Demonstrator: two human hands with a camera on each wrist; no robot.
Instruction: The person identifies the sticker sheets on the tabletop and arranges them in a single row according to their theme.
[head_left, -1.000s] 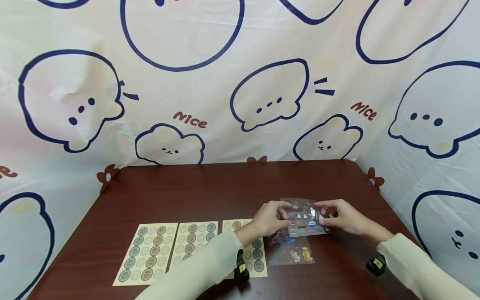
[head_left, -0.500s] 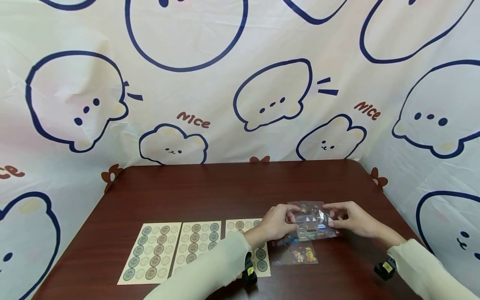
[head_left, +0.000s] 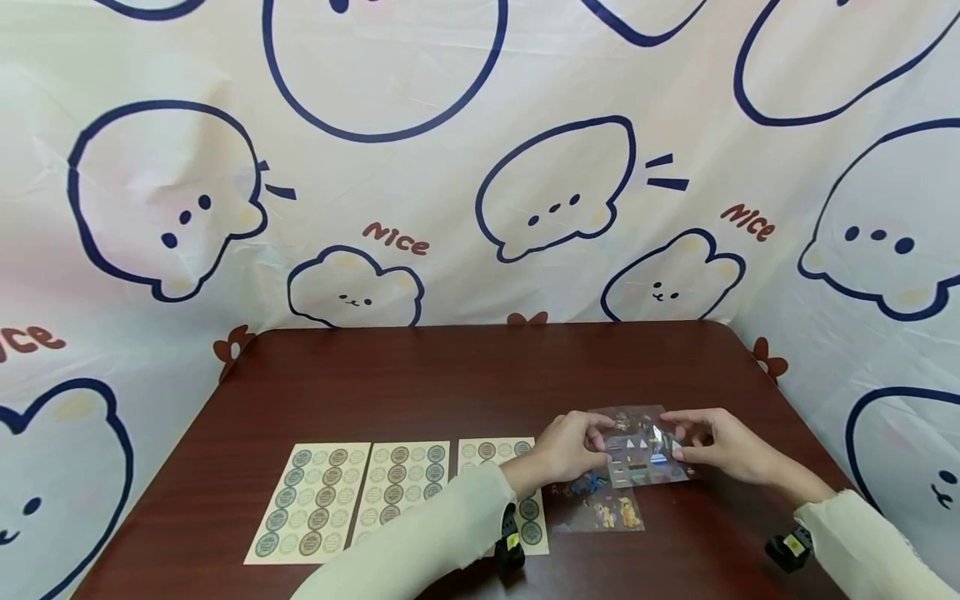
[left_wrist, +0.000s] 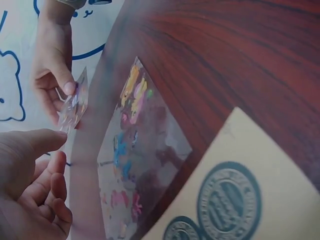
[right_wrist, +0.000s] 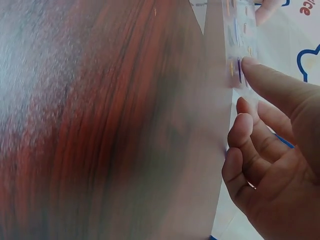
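A clear sticker sheet (head_left: 637,457) printed with small colourful shapes hangs tilted above the table, held between both hands. My left hand (head_left: 566,450) pinches its left edge with thumb and fingers. At the opposite edge, my right hand (head_left: 723,446) pinches it too; in the right wrist view the thumb presses on the film and the other fingers curl behind. Beneath lies a second clear sticker sheet (left_wrist: 145,145) with yellow, blue and pink figures, partly hidden in the head view by the held sheet and the left hand.
Three cream sheets of round stickers lie in a row: the left sheet (head_left: 343,479), the middle sheet (head_left: 381,475) and the right sheet (head_left: 510,473), partly covered by the left forearm. The dark wood table (head_left: 480,375) meets a printed cloth backdrop (head_left: 442,183).
Both hands have shifted the held clear sheet slightly to the right and nearer, showing a little more of the sheet below. The head view has turned slightly left. Both grips stay the same.
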